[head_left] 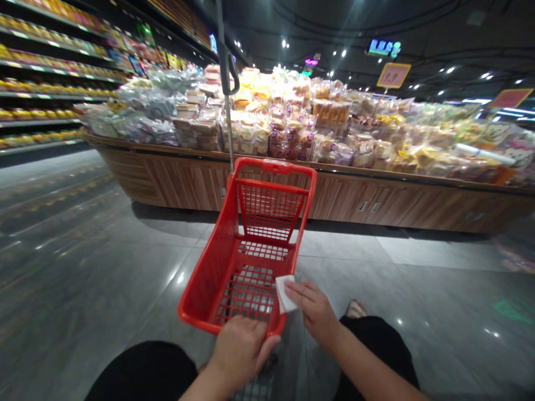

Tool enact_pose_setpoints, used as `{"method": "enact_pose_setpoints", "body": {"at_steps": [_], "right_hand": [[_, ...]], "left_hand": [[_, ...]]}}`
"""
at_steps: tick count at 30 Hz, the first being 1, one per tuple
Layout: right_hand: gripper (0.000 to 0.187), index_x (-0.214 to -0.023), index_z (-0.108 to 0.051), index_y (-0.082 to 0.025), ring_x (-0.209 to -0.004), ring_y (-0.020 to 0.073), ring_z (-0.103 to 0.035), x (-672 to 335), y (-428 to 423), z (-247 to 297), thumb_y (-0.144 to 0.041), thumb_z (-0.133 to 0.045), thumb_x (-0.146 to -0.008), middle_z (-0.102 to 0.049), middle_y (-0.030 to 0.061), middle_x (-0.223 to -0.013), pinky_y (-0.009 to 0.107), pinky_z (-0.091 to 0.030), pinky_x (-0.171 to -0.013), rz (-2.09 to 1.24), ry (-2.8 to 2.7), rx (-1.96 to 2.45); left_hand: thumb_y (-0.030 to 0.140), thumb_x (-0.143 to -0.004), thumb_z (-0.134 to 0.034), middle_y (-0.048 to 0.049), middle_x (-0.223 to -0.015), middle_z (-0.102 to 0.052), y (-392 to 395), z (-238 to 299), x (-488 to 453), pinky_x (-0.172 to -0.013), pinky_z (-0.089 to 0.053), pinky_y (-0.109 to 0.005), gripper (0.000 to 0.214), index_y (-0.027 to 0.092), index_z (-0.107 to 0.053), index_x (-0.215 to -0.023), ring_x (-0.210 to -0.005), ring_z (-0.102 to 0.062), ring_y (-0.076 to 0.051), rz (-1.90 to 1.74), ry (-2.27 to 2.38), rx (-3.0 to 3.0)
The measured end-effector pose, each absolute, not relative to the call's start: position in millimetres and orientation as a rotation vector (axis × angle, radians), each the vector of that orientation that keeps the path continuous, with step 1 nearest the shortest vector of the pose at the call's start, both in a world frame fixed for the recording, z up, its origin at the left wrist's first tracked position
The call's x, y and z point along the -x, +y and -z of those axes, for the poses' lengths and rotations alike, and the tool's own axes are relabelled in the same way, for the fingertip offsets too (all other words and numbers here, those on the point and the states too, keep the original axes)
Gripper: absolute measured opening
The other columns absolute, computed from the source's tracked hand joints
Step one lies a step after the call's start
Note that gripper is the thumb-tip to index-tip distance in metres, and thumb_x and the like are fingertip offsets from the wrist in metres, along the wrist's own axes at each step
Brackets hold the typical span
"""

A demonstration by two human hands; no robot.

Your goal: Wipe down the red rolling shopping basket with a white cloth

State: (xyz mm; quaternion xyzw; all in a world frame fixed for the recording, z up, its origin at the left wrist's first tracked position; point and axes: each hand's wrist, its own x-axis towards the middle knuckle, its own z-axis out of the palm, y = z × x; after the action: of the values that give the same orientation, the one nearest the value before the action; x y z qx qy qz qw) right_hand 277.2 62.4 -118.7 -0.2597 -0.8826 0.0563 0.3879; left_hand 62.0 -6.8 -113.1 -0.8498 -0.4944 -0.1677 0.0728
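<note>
A red plastic shopping cart (228, 245) with a grid floor stands in front of me, nothing lying in its basket. My left hand (242, 345) is closed over the near rim of the cart, its fingers reaching inside. In my right hand (311, 306) is a folded white tissue (286, 294), pinched between thumb and fingers. The tissue lies against the cart's right rim near the front corner. Part of the rim beneath it is hidden.
A wood-panelled display counter (179, 178) heaped with packaged food (288, 122) runs across behind the cart. Stocked shelves (45, 72) line the left side. A thin pole (228, 128) rises by the cart's far left corner. Grey tiles (137, 267) cover the floor.
</note>
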Motion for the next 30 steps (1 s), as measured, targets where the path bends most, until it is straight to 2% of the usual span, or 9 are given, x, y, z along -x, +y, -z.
{"method": "enact_pose_setpoints", "body": {"at_steps": [5, 11, 18, 25, 30], "right_hand": [[0.058, -0.132, -0.047, -0.022, -0.098, 0.0211, -0.055, -271, 79, 112, 0.001, -0.037, -0.080, -0.058, 0.0088, -0.125, 0.042, -0.049, -0.085, -0.083, -2.134, 0.782], [0.060, -0.134, -0.044, -0.020, -0.097, 0.0209, -0.054, -267, 41, 113, 0.000, -0.041, -0.078, -0.058, 0.0081, -0.126, 0.038, -0.051, -0.081, -0.193, -2.244, 0.711], [0.060, -0.129, -0.051, -0.020, -0.096, 0.0224, -0.053, -262, 53, 104, 0.003, -0.038, -0.076, -0.061, 0.0083, -0.122, 0.042, -0.050, -0.084, -0.052, -2.152, 0.874], [0.065, -0.130, -0.050, -0.018, -0.097, 0.0237, -0.052, -262, 38, 104, 0.003, -0.041, -0.069, -0.060, 0.0067, -0.123, 0.041, -0.050, -0.085, -0.045, -2.281, 0.807], [0.065, -0.126, -0.054, -0.018, -0.093, 0.0228, -0.052, -271, 60, 100, 0.006, -0.039, -0.068, -0.061, 0.0089, -0.121, 0.042, -0.051, -0.082, 0.014, -2.168, 0.947]], "left_hand": [[0.041, -0.087, -0.045, 0.0008, -0.057, -0.063, -9, 112, -59, -0.054, -0.038, -0.030, 0.031, 0.021, -0.054, -0.065, -0.054, -0.061, -0.019, 0.556, -1.435, 2.566], [0.040, -0.085, -0.049, 0.0006, -0.056, -0.062, -14, 109, -48, -0.053, -0.036, -0.028, 0.028, 0.020, -0.054, -0.065, -0.052, -0.058, -0.016, 0.610, -1.364, 2.603], [0.039, -0.086, -0.046, -0.0006, -0.061, -0.063, -20, 102, -37, -0.054, -0.036, -0.028, 0.029, 0.021, -0.057, -0.067, -0.054, -0.056, -0.015, 0.523, -1.370, 2.680], [0.040, -0.087, -0.045, -0.0006, -0.062, -0.062, -23, 105, -28, -0.054, -0.036, -0.027, 0.030, 0.020, -0.055, -0.068, -0.056, -0.056, -0.014, 0.543, -1.349, 2.766], [0.044, -0.088, -0.043, -0.0016, -0.070, -0.064, -22, 104, -21, -0.066, -0.042, -0.029, 0.031, 0.020, -0.058, -0.075, -0.065, -0.058, -0.016, 0.538, -1.325, 2.773]]}}
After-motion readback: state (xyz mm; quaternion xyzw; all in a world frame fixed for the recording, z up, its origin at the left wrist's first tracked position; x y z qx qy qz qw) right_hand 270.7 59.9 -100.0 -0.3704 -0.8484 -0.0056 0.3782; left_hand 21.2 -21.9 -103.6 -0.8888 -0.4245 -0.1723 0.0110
